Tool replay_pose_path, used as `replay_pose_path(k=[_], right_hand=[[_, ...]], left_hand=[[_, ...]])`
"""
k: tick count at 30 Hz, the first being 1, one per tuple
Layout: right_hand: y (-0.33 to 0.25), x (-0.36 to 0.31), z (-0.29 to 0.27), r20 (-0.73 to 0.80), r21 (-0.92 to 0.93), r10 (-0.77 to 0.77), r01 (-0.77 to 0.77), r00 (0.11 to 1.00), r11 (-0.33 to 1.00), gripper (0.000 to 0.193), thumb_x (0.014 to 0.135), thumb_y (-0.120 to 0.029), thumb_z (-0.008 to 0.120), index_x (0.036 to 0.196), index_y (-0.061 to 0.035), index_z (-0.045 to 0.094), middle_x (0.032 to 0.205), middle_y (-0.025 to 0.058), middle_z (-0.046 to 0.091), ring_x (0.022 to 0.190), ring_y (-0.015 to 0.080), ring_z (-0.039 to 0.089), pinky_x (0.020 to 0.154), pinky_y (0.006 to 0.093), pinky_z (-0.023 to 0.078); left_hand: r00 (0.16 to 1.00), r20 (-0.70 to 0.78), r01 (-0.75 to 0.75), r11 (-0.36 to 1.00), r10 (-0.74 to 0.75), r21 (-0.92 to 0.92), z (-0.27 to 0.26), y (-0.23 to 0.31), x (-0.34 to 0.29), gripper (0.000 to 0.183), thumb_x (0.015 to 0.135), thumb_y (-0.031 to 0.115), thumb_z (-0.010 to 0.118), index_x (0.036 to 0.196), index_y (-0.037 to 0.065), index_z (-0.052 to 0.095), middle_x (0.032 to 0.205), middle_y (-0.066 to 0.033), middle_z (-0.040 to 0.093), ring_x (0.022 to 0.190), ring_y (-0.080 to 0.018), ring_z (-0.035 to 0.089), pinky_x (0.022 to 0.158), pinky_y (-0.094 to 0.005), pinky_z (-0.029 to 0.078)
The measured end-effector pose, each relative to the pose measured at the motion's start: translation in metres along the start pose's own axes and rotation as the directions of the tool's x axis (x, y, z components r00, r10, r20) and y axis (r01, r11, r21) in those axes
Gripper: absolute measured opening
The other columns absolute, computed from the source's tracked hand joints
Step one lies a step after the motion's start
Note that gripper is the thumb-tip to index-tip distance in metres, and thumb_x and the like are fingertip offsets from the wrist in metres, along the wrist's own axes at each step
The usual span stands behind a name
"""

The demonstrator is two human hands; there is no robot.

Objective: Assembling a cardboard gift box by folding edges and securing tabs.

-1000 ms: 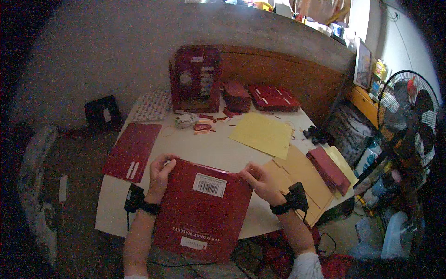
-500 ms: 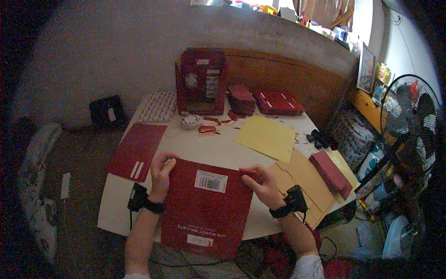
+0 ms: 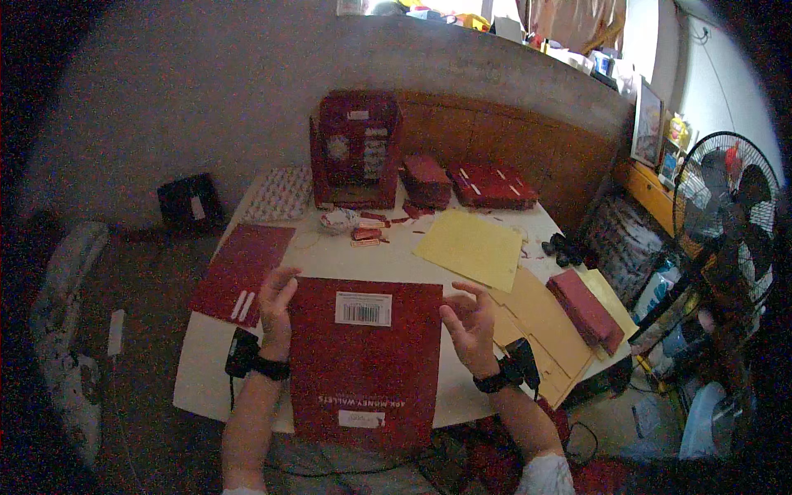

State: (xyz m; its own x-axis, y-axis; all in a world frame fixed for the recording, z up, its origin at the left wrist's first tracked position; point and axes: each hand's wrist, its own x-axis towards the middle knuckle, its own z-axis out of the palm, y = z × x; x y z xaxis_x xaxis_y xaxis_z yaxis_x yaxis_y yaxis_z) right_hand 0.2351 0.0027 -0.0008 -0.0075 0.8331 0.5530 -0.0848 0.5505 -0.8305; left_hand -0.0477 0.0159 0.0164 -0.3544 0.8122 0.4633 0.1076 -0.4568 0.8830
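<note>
A dark red printed cardboard sheet (image 3: 363, 355) lies at the table's near edge, its lower part reaching past that edge. It bears a white barcode label (image 3: 364, 309) near the top and a small white label (image 3: 361, 419) low down; the print is upside down. Beside its upper left corner is my left hand (image 3: 279, 312), fingers loosely bent and apart; whether it touches the edge is unclear. My right hand (image 3: 470, 330) stands off the sheet's right edge, thumb and fingers spread, holding nothing. Each wrist wears a black strap with a small box.
Another red sheet (image 3: 243, 272) with two white strips lies at left. Behind stand a red display box (image 3: 355, 148), red stacks (image 3: 426, 181), a white tray (image 3: 280, 194) and small red pieces (image 3: 365, 237). Yellow paper (image 3: 470, 247), tan sheets (image 3: 540, 322) and a fan (image 3: 726, 198) are right.
Both hands have let go of the red sheet's upper corners and moved outward to its sides. The sheet has straightened to lie square to the table's near edge.
</note>
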Motion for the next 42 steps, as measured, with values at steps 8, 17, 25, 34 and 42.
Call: replay_pose_path(k=[8,17,25,34,42], right_hand=[[0.007,0.001,0.001,0.029,-0.08,0.02,-0.017,0.999,0.997,0.033,0.087,-0.007,0.057,0.118,-0.0023,0.047,0.096,0.0084,0.062,0.088,0.0122,0.059,0.078,0.0254,0.047],[0.028,0.003,-0.001,-0.05,-0.035,0.036,-0.037,0.998,0.999,0.032,0.086,-0.009,0.059,0.116,-0.0031,0.049,0.095,0.0075,0.062,0.083,0.0113,0.058,0.075,0.0255,0.047],[0.005,0.01,-0.007,0.211,-0.045,0.319,-0.317,0.924,0.947,0.018,0.085,-0.013,0.062,0.1,-0.0036,0.061,0.087,0.0039,0.064,0.081,0.0104,0.059,0.074,0.0249,0.048],[0.021,0.008,-0.006,0.206,-0.16,0.338,-0.309,0.918,0.937,0.017,0.086,-0.015,0.061,0.095,-0.0004,0.064,0.088,0.0037,0.065,0.082,0.0073,0.057,0.075,0.0224,0.045],[0.023,0.023,-0.019,0.234,-0.352,0.34,-0.247,0.911,0.903,0.027,0.085,-0.022,0.061,0.101,0.0005,0.061,0.095,0.0082,0.064,0.086,0.0144,0.059,0.077,0.0284,0.047]], left_hand=[[1.0,-0.023,0.009,0.999,-0.01,-0.045,-0.004,-0.021,-0.002,0.01,0.082,0.007,0.051,0.089,0.005,0.058,0.091,-0.0024,0.059,0.091,-0.0135,0.052,0.086,-0.028,0.038],[0.998,0.059,0.029,0.994,-0.023,-0.109,0.003,-0.026,-0.006,0.007,0.081,0.005,0.051,0.087,0.004,0.057,0.085,-0.0021,0.057,0.079,-0.0103,0.053,0.074,-0.0248,0.042],[0.926,0.348,0.09,0.982,-0.144,0.167,0.023,0.009,-0.02,0.007,0.082,0.009,0.059,0.085,0.003,0.059,0.081,-0.0012,0.059,0.076,-0.0078,0.054,0.068,-0.0224,0.044],[0.917,0.356,0.115,0.975,-0.178,0.192,0.022,0.004,-0.021,0.01,0.081,0.011,0.063,0.077,0.002,0.061,0.073,0.0018,0.06,0.069,-0.0056,0.053,0.063,-0.0217,0.043],[0.906,0.351,0.122,0.941,-0.234,0.314,0.014,-0.019,-0.01,0.011,0.081,0.012,0.062,0.079,0.001,0.062,0.075,-0.0004,0.061,0.07,-0.0066,0.054,0.063,-0.0223,0.043]])
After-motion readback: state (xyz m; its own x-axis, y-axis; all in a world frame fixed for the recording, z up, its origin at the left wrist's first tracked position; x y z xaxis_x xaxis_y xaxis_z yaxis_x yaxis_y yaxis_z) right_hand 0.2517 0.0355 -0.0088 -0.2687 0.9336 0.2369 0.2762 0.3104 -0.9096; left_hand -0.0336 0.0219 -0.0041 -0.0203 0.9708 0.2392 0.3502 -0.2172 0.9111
